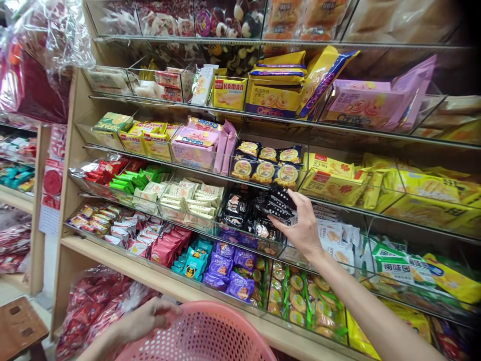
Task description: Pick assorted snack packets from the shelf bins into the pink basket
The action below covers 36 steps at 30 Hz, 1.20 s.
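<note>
My right hand (302, 225) is at the shelf, its thumb and fingers closed on a black snack packet (278, 203) with white print. The packet is tilted above a clear bin that holds more black packets (235, 205). White packets (334, 235) lie in the bin just right of the hand. At the lower left, my left hand (148, 318) is beside the rim of a pink perforated plastic basket (221, 313), with fingers loosely stretched towards it. Whether the fingertips touch the rim is hard to tell. Only the upper part of the basket shows.
Clear dividers and ledges front the wooden shelf unit (75, 145). Cream packets (195, 200) sit left of the black ones; purple packets (225, 265) are below. Red bagged goods (97, 306) lie underneath. A wooden stool (22, 321) stands at the lower left.
</note>
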Each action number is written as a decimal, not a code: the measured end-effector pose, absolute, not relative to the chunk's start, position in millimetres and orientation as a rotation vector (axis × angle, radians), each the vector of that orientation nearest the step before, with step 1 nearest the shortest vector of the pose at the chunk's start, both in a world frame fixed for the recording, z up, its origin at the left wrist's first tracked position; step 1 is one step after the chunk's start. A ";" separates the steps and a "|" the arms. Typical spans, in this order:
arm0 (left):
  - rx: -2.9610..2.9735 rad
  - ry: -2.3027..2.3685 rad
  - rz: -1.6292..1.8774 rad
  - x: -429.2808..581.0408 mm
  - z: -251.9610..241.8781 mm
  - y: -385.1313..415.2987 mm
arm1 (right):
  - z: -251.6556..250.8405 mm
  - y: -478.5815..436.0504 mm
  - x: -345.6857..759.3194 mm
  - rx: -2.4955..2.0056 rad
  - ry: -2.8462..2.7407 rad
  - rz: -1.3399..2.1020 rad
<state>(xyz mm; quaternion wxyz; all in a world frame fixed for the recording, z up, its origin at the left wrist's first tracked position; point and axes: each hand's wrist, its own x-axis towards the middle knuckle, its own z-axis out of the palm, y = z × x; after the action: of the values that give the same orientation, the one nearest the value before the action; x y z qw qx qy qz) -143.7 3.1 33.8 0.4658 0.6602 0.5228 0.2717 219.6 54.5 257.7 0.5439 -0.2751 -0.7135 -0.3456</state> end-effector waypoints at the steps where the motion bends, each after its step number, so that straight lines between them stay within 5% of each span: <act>1: 1.587 1.329 0.647 -141.2 32.4 1.6 | 256.7 53.4 220.2 -0.657 -1.699 -0.816; 36: 1.436 1.175 0.288 -106.9 9.5 -5.3 | 246.5 51.3 228.3 -0.648 -1.767 -0.723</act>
<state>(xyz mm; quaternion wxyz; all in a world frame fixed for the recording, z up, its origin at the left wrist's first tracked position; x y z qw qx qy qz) -106.9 -5.3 9.5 0.5907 0.6169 0.5051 0.1236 228.3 51.3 246.5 0.5334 -0.2719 -0.7414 -0.3031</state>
